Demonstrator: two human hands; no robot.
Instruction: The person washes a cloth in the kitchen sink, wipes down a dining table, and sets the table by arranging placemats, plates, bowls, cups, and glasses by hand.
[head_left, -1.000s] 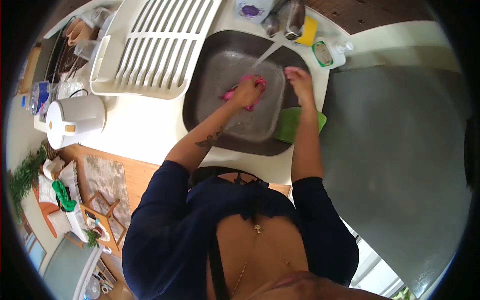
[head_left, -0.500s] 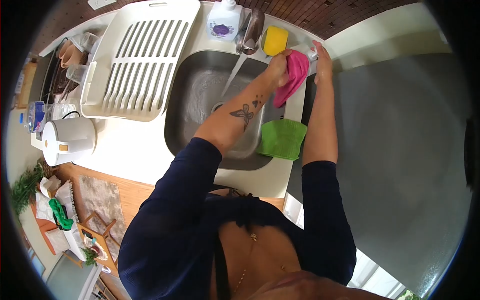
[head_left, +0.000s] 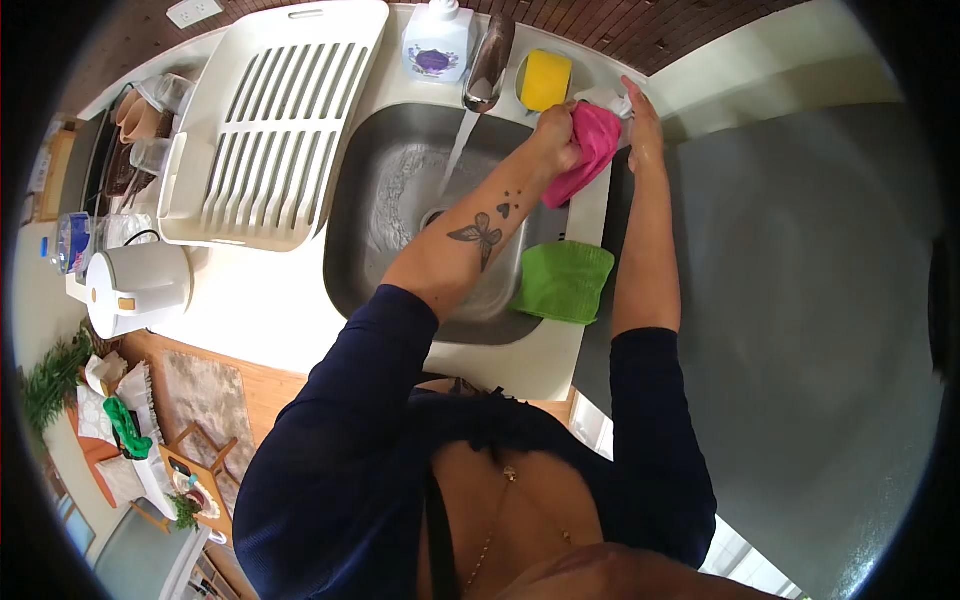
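Note:
My left hand (head_left: 557,137) is closed around a bunched pink cloth (head_left: 590,150) at the right rim of the sink. The cloth hangs partly over the sink's edge. Beside it, my right hand (head_left: 645,130) is seen edge-on, fingers stretched out and palm turned toward the cloth. A small white object (head_left: 622,106) shows between the cloth and my right fingers, mostly hidden; I cannot tell its kind. Just behind my left hand, a yellow sponge (head_left: 546,81) rests in a holder. A green cloth (head_left: 565,283) drapes over the right rim of the sink, nearer to me.
Water runs from the faucet (head_left: 489,65) into the steel sink (head_left: 345,190). A soap bottle (head_left: 437,42) stands behind it. Left of the sink lies a cream dish rack (head_left: 275,130), with a white kettle (head_left: 140,287) farther left. A grey surface (head_left: 790,300) borders the counter on the right.
The view has shifted slightly. The pink cloth has moved a little up and right in my left hand, covering more of the small white object. My right hand stays in nearly the same place.

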